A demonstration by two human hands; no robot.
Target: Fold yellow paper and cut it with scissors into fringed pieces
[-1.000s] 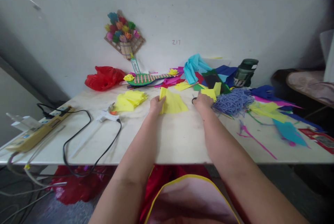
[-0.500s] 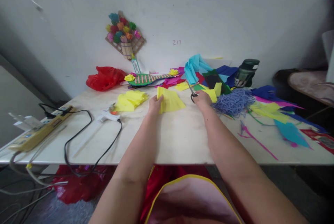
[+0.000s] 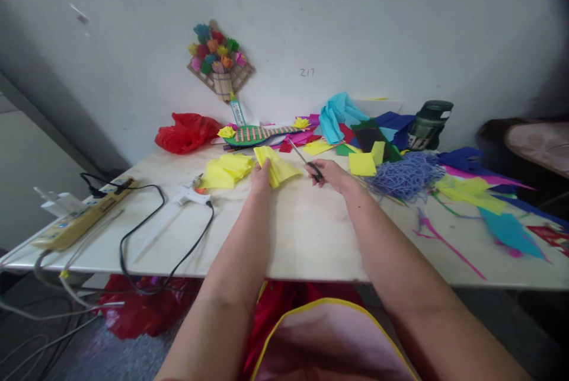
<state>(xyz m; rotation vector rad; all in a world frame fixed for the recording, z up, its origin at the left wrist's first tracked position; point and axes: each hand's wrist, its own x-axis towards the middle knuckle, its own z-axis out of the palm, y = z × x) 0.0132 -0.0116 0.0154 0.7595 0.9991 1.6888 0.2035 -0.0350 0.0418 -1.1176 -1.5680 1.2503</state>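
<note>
My left hand [image 3: 261, 179] is closed on a folded yellow tissue paper [image 3: 276, 165], lifted slightly off the white table [image 3: 302, 233]. My right hand [image 3: 331, 175] grips black-handled scissors [image 3: 306, 162] whose blades point up and left toward the yellow paper's right edge. A pile of crumpled yellow paper [image 3: 226, 169] lies just left of my left hand. A flat yellow square [image 3: 361, 163] rests to the right of my right hand.
A white glue gun [image 3: 192, 195] with a black cord and a power strip [image 3: 82, 215] lie at the left. Lavender shredded strands [image 3: 406, 173], coloured paper scraps, a dark green bottle [image 3: 429, 125], a red bag [image 3: 186, 132] and a striped green craft piece [image 3: 258, 133] crowd the back and right.
My right hand picked up the scissors from beside the yellow square and carried them left to the yellow paper. My left hand raised and bunched the paper.
</note>
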